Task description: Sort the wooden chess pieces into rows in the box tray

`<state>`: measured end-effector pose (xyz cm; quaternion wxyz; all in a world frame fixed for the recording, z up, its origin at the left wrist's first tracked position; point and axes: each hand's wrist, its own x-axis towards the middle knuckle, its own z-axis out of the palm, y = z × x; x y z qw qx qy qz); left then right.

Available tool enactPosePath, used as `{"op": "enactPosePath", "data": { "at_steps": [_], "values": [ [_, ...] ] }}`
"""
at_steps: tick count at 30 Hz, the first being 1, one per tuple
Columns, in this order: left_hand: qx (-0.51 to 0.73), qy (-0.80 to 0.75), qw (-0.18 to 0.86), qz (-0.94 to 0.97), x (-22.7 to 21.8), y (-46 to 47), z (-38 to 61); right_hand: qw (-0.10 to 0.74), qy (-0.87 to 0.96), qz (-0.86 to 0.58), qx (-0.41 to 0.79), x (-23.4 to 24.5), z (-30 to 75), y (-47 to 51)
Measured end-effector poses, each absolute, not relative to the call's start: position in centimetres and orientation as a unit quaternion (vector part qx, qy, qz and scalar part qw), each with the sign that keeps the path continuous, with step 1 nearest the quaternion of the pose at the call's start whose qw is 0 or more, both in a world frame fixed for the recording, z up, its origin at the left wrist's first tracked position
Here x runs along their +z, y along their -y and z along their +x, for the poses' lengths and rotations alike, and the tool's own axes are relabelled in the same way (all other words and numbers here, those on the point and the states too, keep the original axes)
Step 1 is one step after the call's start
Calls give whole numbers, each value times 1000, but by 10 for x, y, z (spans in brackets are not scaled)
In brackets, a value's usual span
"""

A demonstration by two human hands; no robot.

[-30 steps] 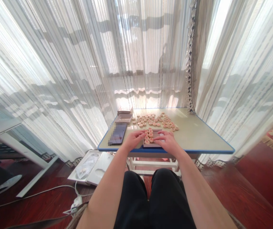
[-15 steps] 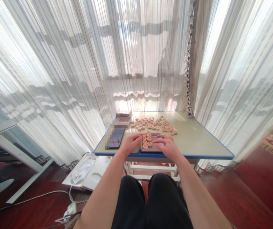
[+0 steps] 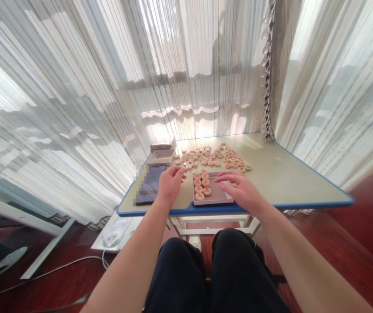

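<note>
A shallow pinkish tray lies at the table's front edge. Round wooden xiangqi pieces with red characters fill two columns along its left side. My right hand hovers over the tray's right part, fingers stretched out and holding nothing that I can see. Left of the tray, my left hand is above the table near the dark tablet, its fingers loosely bent and apart, with no piece visible in them. Behind the tray, many loose xiangqi pieces are scattered across the table.
The dark tablet lies at the table's left. Behind it are an open box and a stacked box. A blue rim edges the table. Sheer curtains hang behind; a white box sits below left.
My left hand has moved left, away from the pieces in the tray. My right hand has shifted slightly right. The view has tilted, and the table appears larger.
</note>
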<state>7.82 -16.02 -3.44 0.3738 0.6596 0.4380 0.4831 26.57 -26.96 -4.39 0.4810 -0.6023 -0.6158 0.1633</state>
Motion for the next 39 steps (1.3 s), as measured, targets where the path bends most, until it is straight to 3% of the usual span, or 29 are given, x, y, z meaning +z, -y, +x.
{"op": "enactPosePath", "data": {
  "at_steps": [11, 15, 20, 24, 39],
  "values": [
    [476, -362, 375, 708, 4, 89, 159, 333, 688, -644, 26, -32, 307, 152],
    [451, -366, 303, 756, -3, 75, 171, 317, 688, -653, -17, -43, 317, 137],
    [329, -377, 180, 847, -18, 72, 164, 293, 691, -661, -18, -44, 318, 141],
    [229, -368, 171, 885, -19, 74, 159, 264, 705, -658, -2, -43, 318, 142],
    [180, -347, 168, 905, -15, 76, 152, 258, 704, -662, 15, -45, 322, 140]
  ]
}}
